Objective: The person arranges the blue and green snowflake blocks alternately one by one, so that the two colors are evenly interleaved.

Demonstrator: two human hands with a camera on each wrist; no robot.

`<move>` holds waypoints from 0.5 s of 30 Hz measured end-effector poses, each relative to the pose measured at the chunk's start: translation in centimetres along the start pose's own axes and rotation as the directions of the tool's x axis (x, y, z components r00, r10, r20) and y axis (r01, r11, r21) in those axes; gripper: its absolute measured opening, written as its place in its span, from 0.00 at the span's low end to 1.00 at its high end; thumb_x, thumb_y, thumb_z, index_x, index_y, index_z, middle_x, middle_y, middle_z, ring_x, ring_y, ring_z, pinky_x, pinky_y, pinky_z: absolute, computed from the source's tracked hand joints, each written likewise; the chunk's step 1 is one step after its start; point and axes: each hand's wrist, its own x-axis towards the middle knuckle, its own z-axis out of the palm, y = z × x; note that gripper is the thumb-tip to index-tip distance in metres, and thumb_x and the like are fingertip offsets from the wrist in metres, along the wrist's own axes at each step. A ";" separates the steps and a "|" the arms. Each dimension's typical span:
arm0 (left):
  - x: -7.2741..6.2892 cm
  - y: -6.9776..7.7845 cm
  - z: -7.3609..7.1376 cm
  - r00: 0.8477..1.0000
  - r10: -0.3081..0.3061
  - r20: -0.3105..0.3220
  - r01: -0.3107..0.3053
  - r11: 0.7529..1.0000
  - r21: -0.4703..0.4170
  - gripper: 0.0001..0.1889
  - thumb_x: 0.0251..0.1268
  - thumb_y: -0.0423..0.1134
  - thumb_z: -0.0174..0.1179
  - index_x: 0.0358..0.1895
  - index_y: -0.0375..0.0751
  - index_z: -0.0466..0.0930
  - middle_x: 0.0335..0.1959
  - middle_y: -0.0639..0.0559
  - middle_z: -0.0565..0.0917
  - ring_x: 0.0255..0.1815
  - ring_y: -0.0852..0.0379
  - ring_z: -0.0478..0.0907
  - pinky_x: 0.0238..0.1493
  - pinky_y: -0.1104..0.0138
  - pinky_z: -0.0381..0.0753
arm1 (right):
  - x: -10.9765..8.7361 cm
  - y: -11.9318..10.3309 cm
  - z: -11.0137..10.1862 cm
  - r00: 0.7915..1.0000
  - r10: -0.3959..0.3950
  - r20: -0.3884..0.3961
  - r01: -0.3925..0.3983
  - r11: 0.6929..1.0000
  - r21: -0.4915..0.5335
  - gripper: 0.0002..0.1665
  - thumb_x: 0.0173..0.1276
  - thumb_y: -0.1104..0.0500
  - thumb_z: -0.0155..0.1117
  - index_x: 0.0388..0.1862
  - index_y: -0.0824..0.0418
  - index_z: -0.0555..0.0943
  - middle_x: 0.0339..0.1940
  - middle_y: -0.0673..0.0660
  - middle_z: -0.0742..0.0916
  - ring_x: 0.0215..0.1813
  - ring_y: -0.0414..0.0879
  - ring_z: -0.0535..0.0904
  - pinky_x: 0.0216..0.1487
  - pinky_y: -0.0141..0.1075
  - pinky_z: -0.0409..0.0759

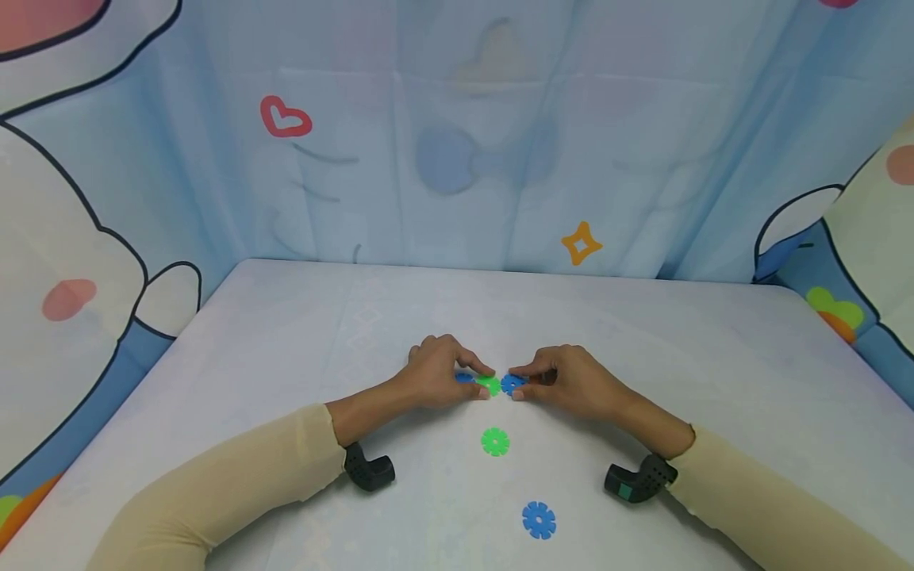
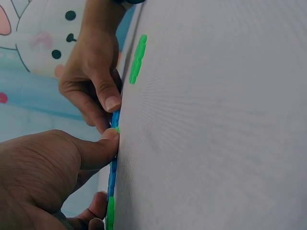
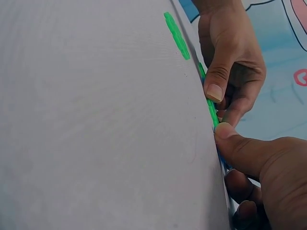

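Note:
My left hand [image 1: 443, 373] pinches a green notched disc [image 1: 489, 385] between thumb and finger, low over the table. Beyond it, partly behind my left fingers, is a blue notched disc [image 1: 464, 377]. Another green disc [image 2: 111, 213] shows edge-on beside my left fingers in the left wrist view, in line with these; the head view hides it. Facing it from the other side, my right hand [image 1: 571, 381] pinches a second blue notched disc [image 1: 511, 385]. Its edge is at the held green disc's edge; whether their notches are joined I cannot tell.
A loose green notched disc [image 1: 495, 442] lies flat on the white table [image 1: 343, 317], nearer me than the hands. Closer still lies a loose blue notched disc [image 1: 539, 520]. A printed blue curtain [image 1: 443, 222] hangs behind the table's far edge.

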 end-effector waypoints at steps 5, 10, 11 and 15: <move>-0.1 0.0 -0.1 1.000 0.002 0.000 -0.002 1.000 0.001 0.13 0.54 0.50 0.73 0.44 0.62 0.89 0.53 0.56 0.86 0.55 0.47 0.75 0.51 0.51 0.68 | 0.0 0.0 0.0 1.000 -0.001 0.000 0.001 1.000 0.000 0.22 0.57 0.49 0.76 0.50 0.56 0.88 0.24 0.40 0.84 0.29 0.35 0.73 0.29 0.29 0.70; -0.1 0.0 -0.1 1.000 0.003 0.000 -0.003 1.000 0.000 0.13 0.54 0.50 0.73 0.44 0.63 0.89 0.53 0.57 0.86 0.57 0.48 0.76 0.52 0.49 0.68 | 0.0 -0.1 0.0 1.000 0.024 0.005 -0.024 1.000 -0.005 0.23 0.57 0.48 0.76 0.50 0.55 0.88 0.24 0.40 0.84 0.30 0.35 0.74 0.29 0.29 0.69; -0.1 0.0 0.0 1.000 0.003 -0.001 -0.003 1.000 0.001 0.13 0.54 0.50 0.73 0.44 0.63 0.89 0.53 0.57 0.86 0.57 0.48 0.76 0.52 0.49 0.69 | 0.0 -0.1 0.0 1.000 0.029 0.005 -0.029 1.000 -0.005 0.23 0.56 0.48 0.76 0.50 0.55 0.88 0.24 0.40 0.84 0.30 0.36 0.74 0.29 0.29 0.69; -0.1 0.0 0.0 1.000 0.006 -0.003 -0.006 1.000 -0.006 0.13 0.54 0.50 0.73 0.44 0.62 0.89 0.52 0.57 0.86 0.58 0.48 0.76 0.53 0.48 0.68 | 0.0 -0.3 0.0 0.999 0.047 0.007 -0.047 0.999 -0.003 0.23 0.56 0.48 0.76 0.50 0.55 0.88 0.24 0.40 0.84 0.30 0.36 0.73 0.29 0.29 0.69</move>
